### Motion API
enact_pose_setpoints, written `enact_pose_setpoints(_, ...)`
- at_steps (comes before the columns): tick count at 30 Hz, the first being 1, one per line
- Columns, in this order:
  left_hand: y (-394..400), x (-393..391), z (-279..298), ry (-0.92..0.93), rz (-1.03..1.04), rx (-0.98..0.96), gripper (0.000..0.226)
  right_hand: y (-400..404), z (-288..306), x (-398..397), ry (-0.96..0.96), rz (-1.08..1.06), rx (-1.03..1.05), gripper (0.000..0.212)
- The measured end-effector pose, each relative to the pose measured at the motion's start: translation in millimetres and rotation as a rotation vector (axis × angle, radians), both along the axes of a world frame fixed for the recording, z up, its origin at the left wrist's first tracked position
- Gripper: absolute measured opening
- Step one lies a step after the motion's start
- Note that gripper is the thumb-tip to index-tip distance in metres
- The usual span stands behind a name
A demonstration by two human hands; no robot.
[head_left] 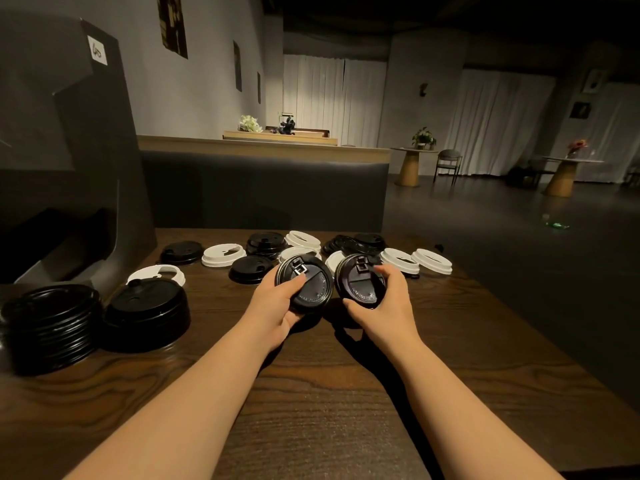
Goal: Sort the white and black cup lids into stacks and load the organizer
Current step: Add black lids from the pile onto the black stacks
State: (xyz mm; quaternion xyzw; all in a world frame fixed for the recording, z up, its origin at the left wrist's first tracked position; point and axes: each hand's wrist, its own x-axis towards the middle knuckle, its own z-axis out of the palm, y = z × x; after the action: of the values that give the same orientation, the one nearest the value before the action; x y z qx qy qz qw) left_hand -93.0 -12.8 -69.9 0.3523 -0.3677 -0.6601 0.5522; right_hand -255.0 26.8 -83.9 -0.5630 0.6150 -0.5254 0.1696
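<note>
Gripping one black lid (pixel 304 284) in my left hand (pixel 277 306) and another black lid (pixel 360 280) in my right hand (pixel 384 299), I hold both tilted above the table (pixel 329 393) middle. Loose lids (pixel 398 259) scatter along the far edge; black stacks (pixel 147 313) sit left, beside what is probably the organizer (pixel 69 150).

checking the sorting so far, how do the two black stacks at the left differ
The far-left stack is ribbed all the way down, a column of thin lid rims, and it stands taller. The stack beside it sits lower, and its top lid faces up, showing a smooth dome, a small nub and a sip hole. The far-left stack is nearer the table edge. Both are all black, sit in front of the organizer, and neither hand touches them.
</note>
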Motion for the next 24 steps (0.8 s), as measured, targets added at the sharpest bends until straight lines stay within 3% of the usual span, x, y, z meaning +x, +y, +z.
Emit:
enact_pose_setpoints(6, 4.3, -0.8, 0.3, 0.063, -0.129, 0.046, 0.022, 8.7, 4.7, 6.5, -0.018, 0.157, -0.050, 0.095)
enact_pose_setpoints(12, 5.0, -1.5, 1.7, 0.087, -0.239, 0.143, 0.046, 9.2, 1.5, 11.1, 0.168, 0.281, 0.054, 0.109)
enact_pose_setpoints(16, 6.5, -2.5, -1.2, 0.060, -0.305, 0.172, 0.044, 8.2, -0.8, 11.4, 0.201, 0.285, 0.068, 0.103)
enact_pose_setpoints(24, 13.9, -6.4, -6.6, -0.241, -0.347, -0.085, 0.037, 10.9, -2.2, 10.1, 0.181, 0.304, 0.012, 0.095)
